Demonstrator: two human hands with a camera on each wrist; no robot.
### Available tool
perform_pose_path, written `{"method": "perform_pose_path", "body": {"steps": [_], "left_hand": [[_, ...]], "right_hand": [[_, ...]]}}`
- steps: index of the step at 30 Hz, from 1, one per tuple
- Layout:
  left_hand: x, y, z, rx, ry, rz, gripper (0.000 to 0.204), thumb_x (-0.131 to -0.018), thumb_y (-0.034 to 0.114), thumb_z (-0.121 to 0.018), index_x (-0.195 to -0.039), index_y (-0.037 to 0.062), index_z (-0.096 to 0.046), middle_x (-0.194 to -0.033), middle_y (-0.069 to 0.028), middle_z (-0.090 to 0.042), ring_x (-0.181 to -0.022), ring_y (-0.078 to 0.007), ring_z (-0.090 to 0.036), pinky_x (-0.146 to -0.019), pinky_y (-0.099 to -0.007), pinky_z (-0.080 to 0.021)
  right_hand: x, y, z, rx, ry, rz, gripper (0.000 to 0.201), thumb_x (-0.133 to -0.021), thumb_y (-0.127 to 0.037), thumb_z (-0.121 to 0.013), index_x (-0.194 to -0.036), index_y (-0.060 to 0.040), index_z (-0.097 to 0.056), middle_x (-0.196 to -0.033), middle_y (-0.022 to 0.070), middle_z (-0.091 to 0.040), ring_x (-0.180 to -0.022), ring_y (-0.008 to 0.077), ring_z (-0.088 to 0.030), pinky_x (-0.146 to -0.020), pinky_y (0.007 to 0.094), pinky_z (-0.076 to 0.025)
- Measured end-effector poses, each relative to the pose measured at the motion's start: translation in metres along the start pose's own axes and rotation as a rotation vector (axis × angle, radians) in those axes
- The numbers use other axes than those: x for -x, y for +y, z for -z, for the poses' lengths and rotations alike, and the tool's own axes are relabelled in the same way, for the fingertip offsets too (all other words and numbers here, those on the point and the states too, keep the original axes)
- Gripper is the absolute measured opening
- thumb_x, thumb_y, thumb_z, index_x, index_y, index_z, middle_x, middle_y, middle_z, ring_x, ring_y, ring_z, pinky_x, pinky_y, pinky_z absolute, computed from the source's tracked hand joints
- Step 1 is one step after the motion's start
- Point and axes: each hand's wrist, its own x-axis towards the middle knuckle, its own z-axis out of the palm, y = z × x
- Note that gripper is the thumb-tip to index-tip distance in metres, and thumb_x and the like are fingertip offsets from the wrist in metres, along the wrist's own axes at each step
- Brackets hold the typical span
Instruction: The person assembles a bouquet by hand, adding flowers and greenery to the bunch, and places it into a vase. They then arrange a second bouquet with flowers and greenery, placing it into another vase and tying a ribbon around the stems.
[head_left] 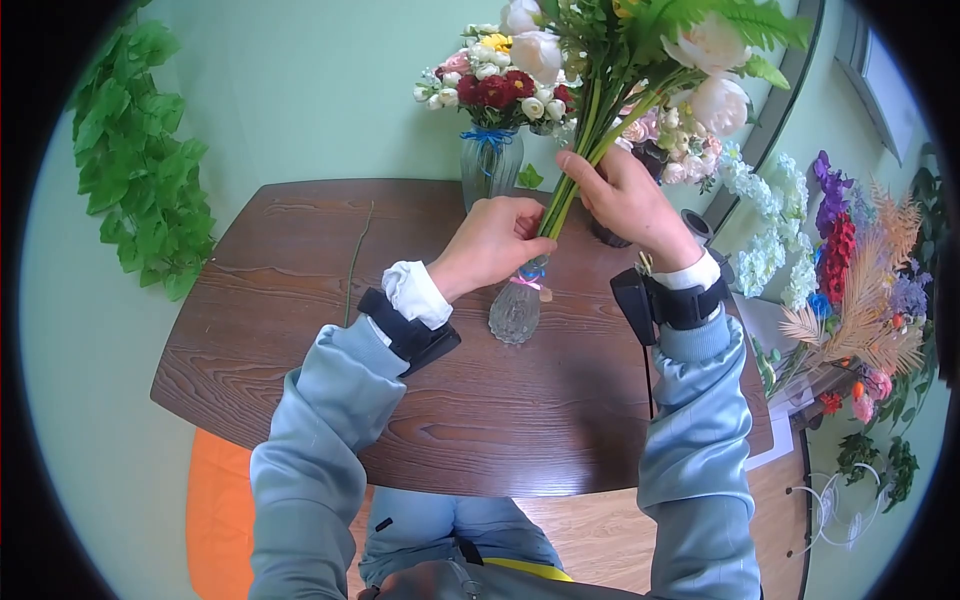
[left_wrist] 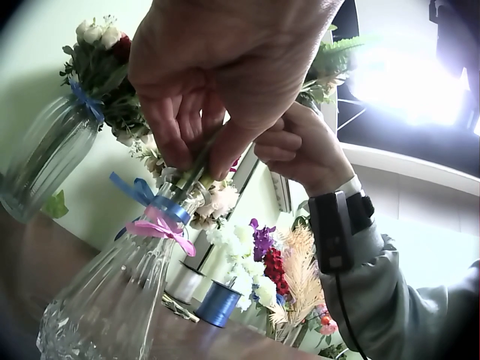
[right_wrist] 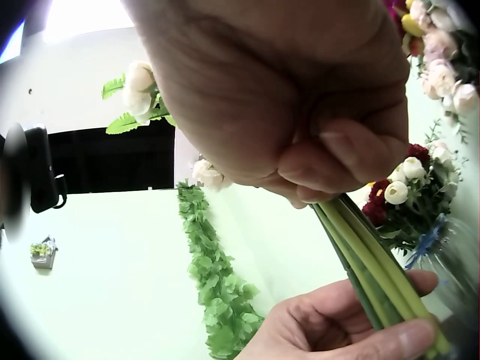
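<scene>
A bunch of white flowers (head_left: pixel 718 105) with green leaves leans to the upper right in the head view. My right hand (head_left: pixel 640 205) grips its green stems (head_left: pixel 598 140) higher up, below the blooms. Lower down, my left hand (head_left: pixel 490 240) pinches the same stems between thumb and fingers. Directly beneath my left fingers stands a clear glass vase (head_left: pixel 514 318), the stem ends right at its mouth. Around its neck are a pink ribbon bow (left_wrist: pixel 159 227) and a blue ribbon (left_wrist: pixel 136 190). The right wrist view shows the stems (right_wrist: pixel 367 262) running between both hands.
Behind on the dark wooden table (head_left: pixel 280 370) is a taller glass vase (head_left: pixel 480 172) of red and white flowers. A thin green stem (head_left: pixel 356 265) lies at the left. Ribbon spools, one blue (left_wrist: pixel 217 304), one white (left_wrist: pixel 184 282), stand beyond the vase. More artificial flowers (head_left: pixel 850 280) fill the right side.
</scene>
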Motion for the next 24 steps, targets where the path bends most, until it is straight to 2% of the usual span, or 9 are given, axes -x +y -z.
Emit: {"method": "perform_pose_path", "body": {"steps": [6, 8, 9, 11, 13, 15, 22, 24], "left_hand": [[0.001, -0.002, -0.002, -0.007, 0.018, 0.007, 0.015, -0.076, 0.007, -0.069, -0.083, -0.0039, -0.063, -0.073, -0.0074, -0.066, -0.066, -0.0095, -0.062, -0.064, -0.0247, -0.05], [0.002, 0.0, -0.001, -0.054, 0.016, 0.013, 0.015, -0.076, 0.007, -0.069, -0.083, -0.004, -0.062, -0.073, -0.0075, -0.066, -0.066, -0.0096, -0.062, -0.063, -0.025, -0.05], [0.002, 0.0, -0.001, -0.102, 0.014, 0.02, 0.015, -0.076, 0.007, -0.068, -0.083, -0.004, -0.061, -0.073, -0.0075, -0.066, -0.066, -0.0096, -0.062, -0.062, -0.0252, -0.05], [0.002, -0.003, -0.003, -0.067, 0.021, 0.011, 0.016, -0.076, 0.007, -0.067, -0.085, -0.004, -0.06, -0.073, -0.0072, -0.065, -0.065, -0.0095, -0.061, -0.061, -0.0256, -0.05], [0.003, -0.006, -0.005, -0.031, 0.03, 0.003, 0.016, -0.076, 0.007, -0.066, -0.086, -0.0039, -0.059, -0.073, -0.0069, -0.064, -0.065, -0.0094, -0.06, -0.06, -0.0259, -0.049], [0.003, -0.009, -0.007, -0.059, 0.053, -0.033, 0.019, -0.073, 0.012, -0.064, -0.084, -0.0028, -0.058, -0.07, -0.0121, -0.062, -0.064, -0.0231, -0.062, -0.062, -0.0325, -0.048], [0.004, -0.016, -0.007, -0.014, 0.007, -0.087, 0.019, -0.073, 0.01, -0.062, -0.085, -0.0024, -0.057, -0.072, -0.0144, -0.061, -0.065, -0.0256, -0.06, -0.063, -0.0352, -0.047], [0.006, -0.016, -0.006, -0.041, 0.007, -0.124, 0.017, -0.074, 0.011, -0.062, -0.085, -0.0022, -0.057, -0.082, -0.0159, -0.06, -0.069, -0.0261, -0.06, -0.065, -0.0354, -0.047]], "right_hand": [[0.001, -0.002, -0.004, 0.02, 0.018, 0.022, 0.033, -0.089, -0.029, -0.055, -0.091, 0.0043, -0.058, -0.058, 0.0125, -0.052, -0.051, 0.0201, -0.048, -0.051, 0.0357, -0.039], [0.0, -0.003, -0.005, 0.041, 0.017, 0.007, 0.033, -0.089, -0.028, -0.055, -0.094, 0.0049, -0.057, -0.063, 0.0181, -0.056, -0.056, 0.0277, -0.054, -0.056, 0.0386, -0.042], [0.0, -0.003, -0.005, 0.041, 0.017, 0.006, 0.033, -0.089, -0.028, -0.055, -0.094, 0.0049, -0.057, -0.063, 0.0181, -0.056, -0.056, 0.0277, -0.054, -0.056, 0.0386, -0.042], [0.0, -0.004, -0.006, 0.063, 0.018, 0.016, 0.034, -0.089, -0.028, -0.055, -0.094, 0.0049, -0.057, -0.068, 0.0218, -0.059, -0.064, 0.0349, -0.059, -0.06, 0.0411, -0.044], [-0.001, -0.004, -0.007, 0.066, 0.021, 0.017, 0.034, -0.089, -0.028, -0.055, -0.094, 0.0051, -0.057, -0.07, 0.0226, -0.059, -0.066, 0.0367, -0.059, -0.062, 0.0418, -0.044], [-0.002, -0.004, -0.008, 0.068, 0.024, 0.017, 0.034, -0.089, -0.028, -0.055, -0.094, 0.0053, -0.057, -0.071, 0.0233, -0.06, -0.069, 0.0384, -0.059, -0.063, 0.0424, -0.045], [0.0, -0.006, -0.013, 0.076, 0.014, 0.013, 0.035, -0.089, -0.029, -0.055, -0.09, 0.0058, -0.056, -0.07, 0.0239, -0.059, -0.067, 0.04, -0.058, -0.062, 0.0435, -0.044], [0.0, -0.004, -0.015, 0.086, 0.011, 0.013, 0.035, -0.089, -0.029, -0.055, -0.089, 0.0058, -0.056, -0.07, 0.0239, -0.059, -0.067, 0.0402, -0.058, -0.062, 0.0437, -0.044]]}}
